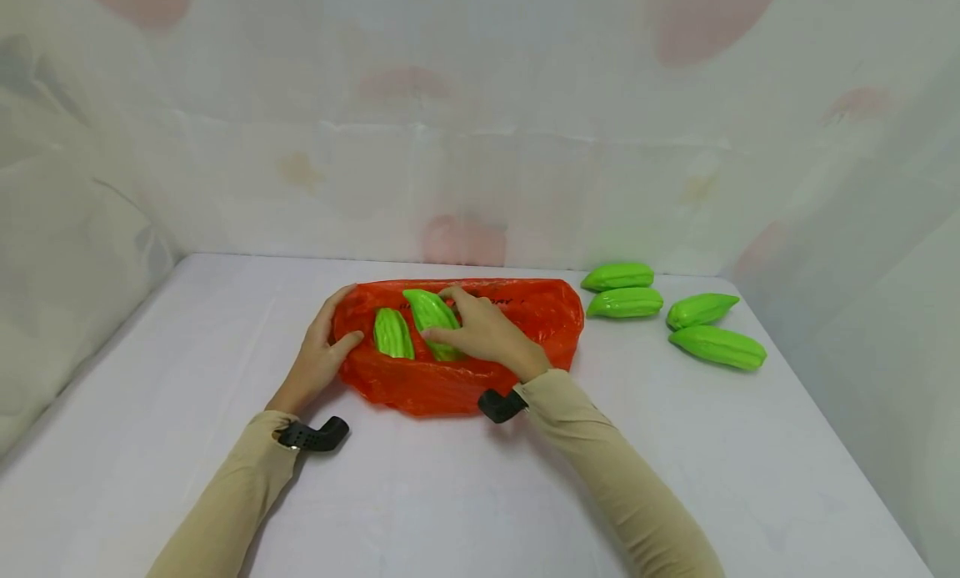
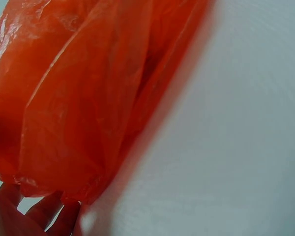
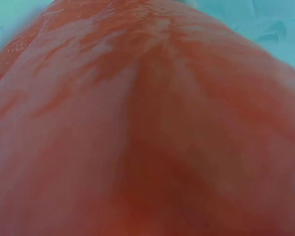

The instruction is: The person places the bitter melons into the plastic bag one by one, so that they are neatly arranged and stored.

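Note:
A red plastic bag (image 1: 540,328) lies with its mouth spread wide at the middle of the table. My left hand (image 1: 321,353) grips the bag's left rim, thumb at the near side and fingers at the far side. In the left wrist view, fingers show beside the crumpled red plastic (image 2: 78,108). Inside the bag, my right hand (image 1: 487,332) holds a bright green ridged bitter gourd (image 1: 433,315) between thumb and fingers. Just left of it a second bitter gourd (image 1: 392,334) rests in the bag. Red plastic (image 3: 152,123) fills most of the right wrist view, hiding the right fingers there.
To the right of the bag, two green gourds (image 1: 625,303) lie side by side near the table's back edge. Farther right lies another pair of gourds (image 1: 717,346). A pale cloth wall (image 1: 525,194) stands behind the white table (image 1: 420,495).

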Available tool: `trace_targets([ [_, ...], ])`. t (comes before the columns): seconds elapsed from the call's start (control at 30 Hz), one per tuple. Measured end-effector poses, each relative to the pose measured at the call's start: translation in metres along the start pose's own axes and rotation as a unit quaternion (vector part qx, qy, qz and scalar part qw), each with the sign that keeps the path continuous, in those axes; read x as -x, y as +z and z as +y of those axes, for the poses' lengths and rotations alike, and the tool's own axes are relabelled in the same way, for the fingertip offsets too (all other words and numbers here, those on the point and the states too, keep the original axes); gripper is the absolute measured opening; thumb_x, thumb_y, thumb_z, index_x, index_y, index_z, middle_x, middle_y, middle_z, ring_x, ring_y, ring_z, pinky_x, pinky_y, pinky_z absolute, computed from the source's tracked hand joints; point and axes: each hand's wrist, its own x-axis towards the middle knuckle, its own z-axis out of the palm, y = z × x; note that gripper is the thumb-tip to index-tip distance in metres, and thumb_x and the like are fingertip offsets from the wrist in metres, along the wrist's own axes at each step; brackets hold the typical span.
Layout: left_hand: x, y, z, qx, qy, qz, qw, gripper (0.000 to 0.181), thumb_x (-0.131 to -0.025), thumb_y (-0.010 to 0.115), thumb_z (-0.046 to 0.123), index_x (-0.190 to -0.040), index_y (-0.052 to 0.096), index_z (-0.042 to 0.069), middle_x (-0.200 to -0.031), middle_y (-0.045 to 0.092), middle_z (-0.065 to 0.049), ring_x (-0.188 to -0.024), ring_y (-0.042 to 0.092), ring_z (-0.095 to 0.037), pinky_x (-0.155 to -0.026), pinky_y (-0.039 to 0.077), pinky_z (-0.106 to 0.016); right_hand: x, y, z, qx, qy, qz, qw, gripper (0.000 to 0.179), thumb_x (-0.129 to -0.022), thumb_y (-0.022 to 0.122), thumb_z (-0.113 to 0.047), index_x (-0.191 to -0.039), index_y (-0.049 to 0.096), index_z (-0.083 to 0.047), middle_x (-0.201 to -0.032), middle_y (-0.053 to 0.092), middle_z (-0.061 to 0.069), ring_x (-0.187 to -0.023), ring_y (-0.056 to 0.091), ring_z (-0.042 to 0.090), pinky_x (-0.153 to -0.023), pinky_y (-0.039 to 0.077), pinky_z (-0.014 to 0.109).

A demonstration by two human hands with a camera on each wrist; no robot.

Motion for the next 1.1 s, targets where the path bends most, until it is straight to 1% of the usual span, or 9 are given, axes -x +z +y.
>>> trace_targets([
  [0.13,0.0,-0.0003,-0.0003,-0.002,-0.002,-0.001,1.0,0.067,-0.093,0.051,-0.006,-0.154,0.032,0.013,-0.15,0.042,-0.017,-0.133,0.041,-0.032,-0.102,0.031,-0.005,-0.0018,0.0011,-0.0009,-0.006,0.01,-0.018,0.9998,0.062,-0.092,0.067,-0.043,-0.141,0.046,-0.013,-0.106,0.063,0.001,-0.097,0.057,0.018,-0.084,0.05,0.032],
  [0.2,0.0001,-0.0005,-0.0003,-0.004,-0.005,-0.002,1.0,0.067,-0.093,0.051,-0.006,-0.154,0.032,0.013,-0.151,0.041,-0.017,-0.134,0.041,-0.032,-0.102,0.03,-0.006,-0.0027,0.0016,-0.0013,-0.007,0.018,-0.027,0.9994,0.062,-0.091,0.067,-0.043,-0.141,0.046,-0.013,-0.104,0.063,0.0,-0.095,0.058,0.017,-0.084,0.049,0.032],
  [0.4,-0.0001,-0.0007,-0.0012,-0.008,-0.012,-0.005,0.9999,0.069,-0.093,0.051,-0.006,-0.155,0.031,0.015,-0.152,0.04,-0.016,-0.137,0.038,-0.031,-0.103,0.027,-0.006,-0.006,0.0034,-0.0016,0.007,0.038,-0.046,0.9982,0.065,-0.091,0.066,-0.046,-0.143,0.046,-0.012,-0.107,0.062,-0.002,-0.098,0.057,0.015,-0.088,0.049,0.033],
  [0.6,-0.002,-0.0021,-0.0013,-0.009,-0.012,-0.009,0.9999,0.069,-0.093,0.051,-0.006,-0.155,0.031,0.015,-0.152,0.041,-0.016,-0.137,0.038,-0.032,-0.103,0.027,-0.005,-0.0104,0.0047,0.0005,0.003,0.042,-0.06,0.9973,0.066,-0.095,0.063,-0.041,-0.147,0.041,-0.008,-0.114,0.066,0.006,-0.101,0.061,0.017,-0.091,0.051,0.035],
  [0.77,-0.0013,-0.002,-0.0003,-0.009,-0.013,-0.01,0.9998,0.068,-0.093,0.051,-0.005,-0.155,0.031,0.015,-0.152,0.04,-0.016,-0.138,0.038,-0.032,-0.104,0.027,-0.006,-0.0095,0.0056,0.0024,-0.006,0.05,-0.065,0.9966,0.067,-0.094,0.065,-0.039,-0.148,0.04,-0.009,-0.112,0.066,0.006,-0.1,0.061,0.018,-0.087,0.051,0.034],
  [0.87,-0.0011,-0.002,0.0005,-0.007,-0.014,-0.01,0.9998,0.068,-0.093,0.051,-0.005,-0.155,0.031,0.015,-0.152,0.04,-0.016,-0.138,0.038,-0.032,-0.103,0.027,-0.006,-0.0086,0.006,0.0029,0.013,0.046,-0.077,0.9959,0.07,-0.09,0.069,-0.042,-0.147,0.042,-0.012,-0.109,0.062,0.003,-0.098,0.057,0.016,-0.084,0.049,0.032],
  [0.97,-0.0009,-0.0021,0.0011,-0.007,-0.014,-0.009,0.9998,0.068,-0.093,0.051,-0.005,-0.155,0.031,0.015,-0.151,0.041,-0.016,-0.137,0.038,-0.032,-0.103,0.027,-0.006,-0.0077,0.0065,0.0022,0.036,0.034,-0.092,0.9945,0.072,-0.088,0.072,-0.042,-0.146,0.043,-0.012,-0.11,0.059,0.003,-0.099,0.054,0.016,-0.086,0.048,0.032],
  [1.03,-0.0009,-0.0021,0.0014,-0.008,-0.013,-0.009,0.9999,0.068,-0.093,0.051,-0.006,-0.155,0.031,0.015,-0.151,0.041,-0.016,-0.137,0.038,-0.031,-0.103,0.027,-0.006,-0.0075,0.007,0.0017,0.037,0.03,-0.097,0.9942,0.071,-0.088,0.073,-0.041,-0.146,0.043,-0.011,-0.111,0.058,0.003,-0.1,0.054,0.017,-0.086,0.048,0.031],
  [1.1,-0.001,-0.0021,0.0017,-0.008,-0.011,-0.008,0.9999,0.068,-0.093,0.052,-0.006,-0.154,0.032,0.016,-0.151,0.042,-0.016,-0.137,0.039,-0.031,-0.103,0.027,-0.006,-0.008,0.008,0.0015,0.026,0.033,-0.093,0.9948,0.07,-0.089,0.072,-0.039,-0.146,0.043,-0.011,-0.107,0.058,0.004,-0.096,0.053,0.017,-0.083,0.046,0.03],
])
